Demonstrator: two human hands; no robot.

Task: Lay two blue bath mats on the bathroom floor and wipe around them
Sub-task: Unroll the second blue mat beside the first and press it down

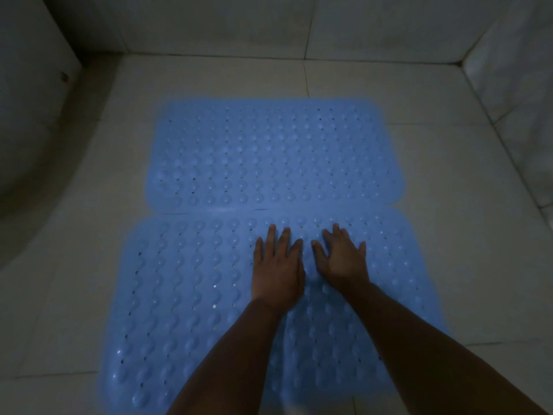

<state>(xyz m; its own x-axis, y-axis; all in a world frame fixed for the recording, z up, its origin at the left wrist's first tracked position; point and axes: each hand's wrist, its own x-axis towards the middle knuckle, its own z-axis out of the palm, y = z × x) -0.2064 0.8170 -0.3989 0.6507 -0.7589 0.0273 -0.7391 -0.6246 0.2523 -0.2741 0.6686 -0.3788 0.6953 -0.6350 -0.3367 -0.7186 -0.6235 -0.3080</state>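
Two blue bath mats with raised bumps and small holes lie flat on the tiled floor, long edges touching. The far mat [269, 151] is bare. On the near mat [179, 295] both my hands rest palm down, side by side, just short of the seam. My left hand [276, 265] has its fingers straight and spread. My right hand [344, 256] lies flat too, fingers spread toward the far mat. Neither hand holds anything. No cloth is in view.
Pale floor tiles [449, 190] surround the mats. Tiled walls rise at the back [269, 22] and on the right [514, 100]. A curved white fixture [27, 130] stands at the left, close to the mats' left ends.
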